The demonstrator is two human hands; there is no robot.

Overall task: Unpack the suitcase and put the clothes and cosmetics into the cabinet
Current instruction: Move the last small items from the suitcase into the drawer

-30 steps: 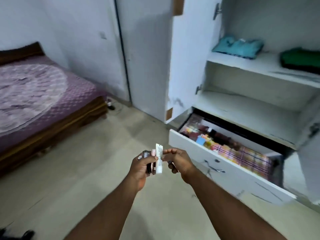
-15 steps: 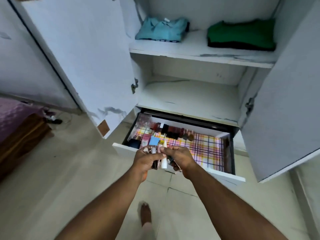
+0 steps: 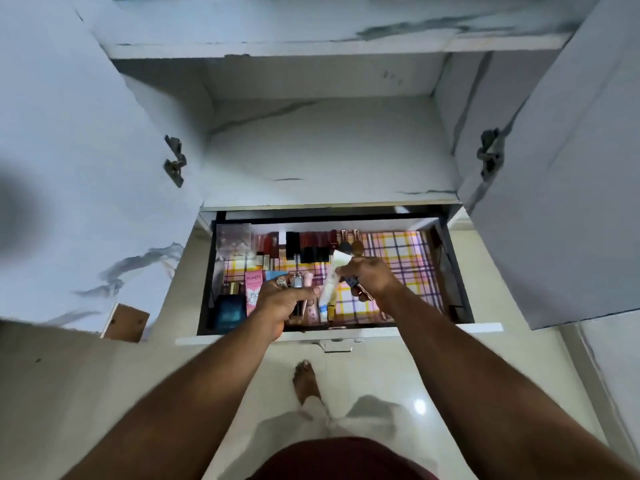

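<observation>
Both hands hover over the open cabinet drawer (image 3: 339, 333), which is lined with pink and yellow checked paper. My left hand (image 3: 282, 303) grips several small cosmetic bottles (image 3: 297, 281), their caps sticking up above my fingers. My right hand (image 3: 369, 276) pinches a white tube (image 3: 330, 284) near its upper end and also holds a small dark item with a rose-gold tip (image 3: 360, 292). Lipsticks and dark cases (image 3: 308, 245) line the drawer's back; a pink Pond's box (image 3: 253, 293) and a blue bottle (image 3: 229, 313) stand at its left.
The white cabinet shelf (image 3: 329, 157) lies above the drawer. Open doors flank it on the left (image 3: 86, 174) and right (image 3: 568, 188). My bare foot (image 3: 304, 381) stands on the tiled floor just below the drawer front.
I have stepped up to the cabinet and the view has tipped down onto the drawer. Both hands moved forward over the drawer, and the right hand has taken hold of the white tube.
</observation>
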